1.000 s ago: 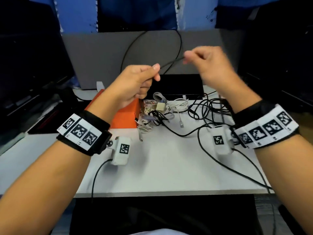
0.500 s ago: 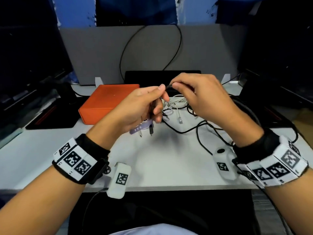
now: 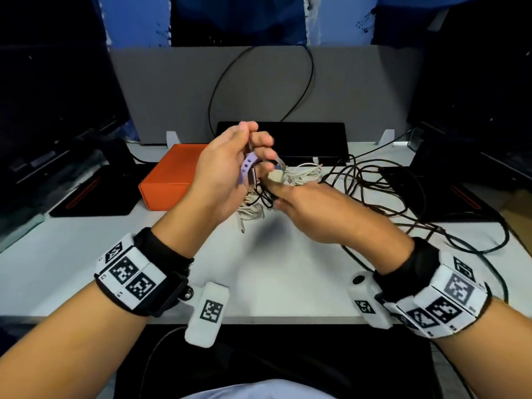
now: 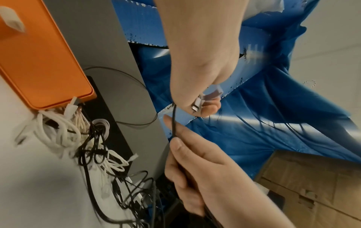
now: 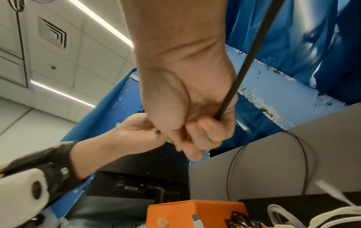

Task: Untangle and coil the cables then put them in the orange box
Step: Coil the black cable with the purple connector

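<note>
The black cable point(image 4: 174, 123) is running taut between the two hands above the tabletop point(image 3: 288, 269), its plug end and a purple strap point(image 3: 248, 166) clenched in the left hand point(image 3: 230, 174), the right hand point(image 3: 311, 208) grasping it just below. A second ago the hands were raised and apart; now they are meeting low over the tangle point(image 3: 359, 185), so coiling is probably beginning. The orange box point(image 3: 169, 182) is sitting closed at ten o'clock.

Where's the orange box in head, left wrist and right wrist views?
Head: orange box left of centre on the desk, behind the left hand.
Left wrist: upper left, lid side facing the camera.
Right wrist: bottom centre, a corner showing.
Shared landmark: white cable bundle beside the box.
</note>
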